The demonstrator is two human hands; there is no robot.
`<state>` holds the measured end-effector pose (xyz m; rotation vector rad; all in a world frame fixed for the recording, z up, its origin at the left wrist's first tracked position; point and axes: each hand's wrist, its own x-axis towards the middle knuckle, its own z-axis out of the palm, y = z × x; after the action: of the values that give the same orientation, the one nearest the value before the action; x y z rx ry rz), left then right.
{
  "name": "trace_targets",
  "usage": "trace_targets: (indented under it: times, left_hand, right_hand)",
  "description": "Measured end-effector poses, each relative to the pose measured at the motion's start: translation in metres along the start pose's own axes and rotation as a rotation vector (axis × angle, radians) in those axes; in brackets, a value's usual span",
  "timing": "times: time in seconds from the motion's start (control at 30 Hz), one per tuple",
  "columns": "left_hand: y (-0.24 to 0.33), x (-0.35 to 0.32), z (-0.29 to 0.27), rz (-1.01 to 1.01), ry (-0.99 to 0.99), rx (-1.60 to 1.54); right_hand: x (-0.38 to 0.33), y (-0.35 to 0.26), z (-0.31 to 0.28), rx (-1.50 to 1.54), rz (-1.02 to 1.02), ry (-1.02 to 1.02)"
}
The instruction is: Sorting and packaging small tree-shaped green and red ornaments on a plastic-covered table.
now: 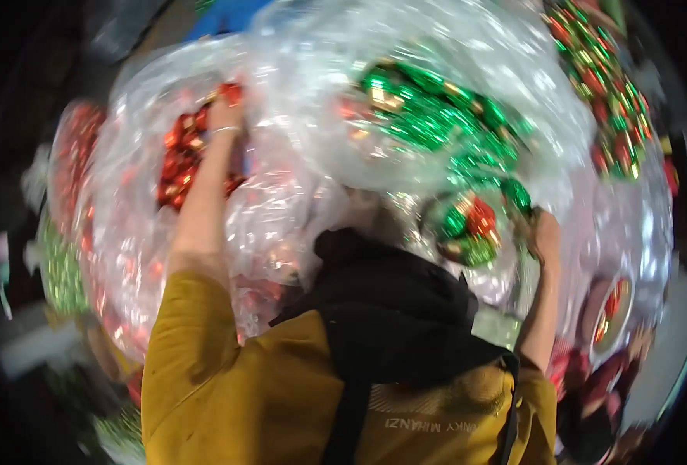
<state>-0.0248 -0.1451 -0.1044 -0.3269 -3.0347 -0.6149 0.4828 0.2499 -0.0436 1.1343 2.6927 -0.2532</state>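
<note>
Left hand [224,116] is positioned at the red ornaments [179,159], far left; blur obscures its grip. Right hand [546,236] is curled beside a green ornament [516,195], right; whether it grasps cannot be determined.

A mustard-yellow, short-sleeved fabric shirt [274,403] was worn, marked at lower centre-right with pale printed lettering [436,427]. Its upper middle was covered by loose black cloth [398,302], continued downward by a black strap [345,426]. A thin, pale band [228,129] was worn at the left hand's [224,112] wrist, upper left of the frame.
</note>
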Motion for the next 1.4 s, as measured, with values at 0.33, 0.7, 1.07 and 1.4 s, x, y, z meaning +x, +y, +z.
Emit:
trace_targets:
  times: [0.33,0.7,1.07,1.4]
  left_hand:
    - [0.151,-0.154,-0.122,0.685,0.087,-0.899]
    - [0.293,-0.243,-0.072,1.489,-0.961,-0.393]
    - [0.284,-0.239,-0.055,1.566,-1.011,-0.257]
    - [0.259,-0.256,-0.050,1.659,-0.507,-0.106]
  right_hand:
    - [-0.145,-0.065,-0.035,1.479,0.000,0.264]
    - [-0.102,-0.078,-0.092,0.811,-0.154,0.072]
    - [-0.084,-0.090,-0.076,0.363,-0.256,0.310]
    - [-0.066,-0.091,-0.094,0.254,-0.295,0.121]
